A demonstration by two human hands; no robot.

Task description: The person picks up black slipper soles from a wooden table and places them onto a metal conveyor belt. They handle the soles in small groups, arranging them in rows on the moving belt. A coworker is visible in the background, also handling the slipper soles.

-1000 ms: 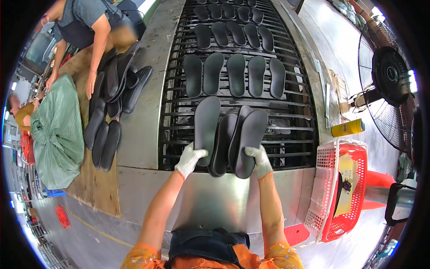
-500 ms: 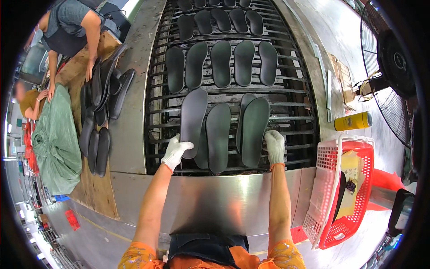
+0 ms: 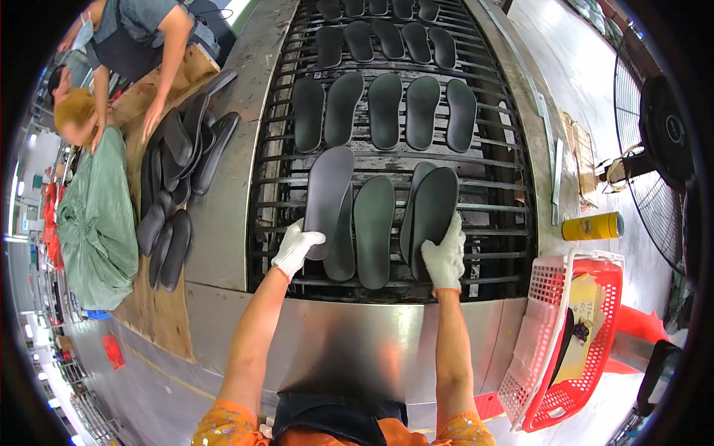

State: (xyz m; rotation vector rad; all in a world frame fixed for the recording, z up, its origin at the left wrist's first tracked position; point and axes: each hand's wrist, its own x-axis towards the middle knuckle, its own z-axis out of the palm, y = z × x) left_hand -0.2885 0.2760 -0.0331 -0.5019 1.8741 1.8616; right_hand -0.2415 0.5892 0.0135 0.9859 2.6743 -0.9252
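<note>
Several black shoe insoles lie on a conveyor of dark metal bars. At its near end my gloved left hand pinches the heel end of the leftmost insole, thumb on top. That insole partly covers another insole. A single insole lies in the middle, with no hand on it. On the right, my gloved right hand grips the lower right edge of an insole, its thumb over the surface. Another insole shows partly beneath that one.
More insole rows lie farther along the conveyor. At left, a co-worker stands by a loose insole pile and a green sack. A red-and-white basket, yellow cylinder and black fan are at right.
My right hand has moved from beside the right insole to a grip on its lower edge. My left hand keeps its hold on the leftmost insole. The whole view has shifted slightly.
</note>
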